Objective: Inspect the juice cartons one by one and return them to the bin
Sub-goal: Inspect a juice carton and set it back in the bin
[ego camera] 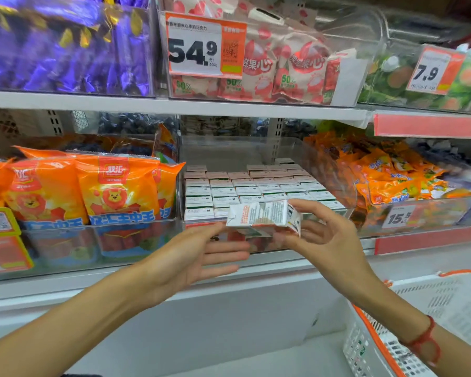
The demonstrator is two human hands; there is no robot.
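A small white juice carton (pixel 261 214) lies on its side in the air just in front of the clear bin (pixel 335 170) on the middle shelf. My right hand (pixel 321 235) holds the carton at its right end, thumb on top and fingers beneath. My left hand (pixel 199 257) is below and left of the carton, palm up with fingers straight, its thumb tip at the carton's left end. Several rows of upright juice cartons (pixel 256 186) fill the bin behind, with a gap at the back left.
Orange sausage packs (pixel 93 191) fill the bin to the left, orange snack packets (pixel 392 172) the bin to the right. A price tag (pixel 204 47) hangs on the upper shelf. A white basket with orange rim (pixel 419 322) sits at lower right.
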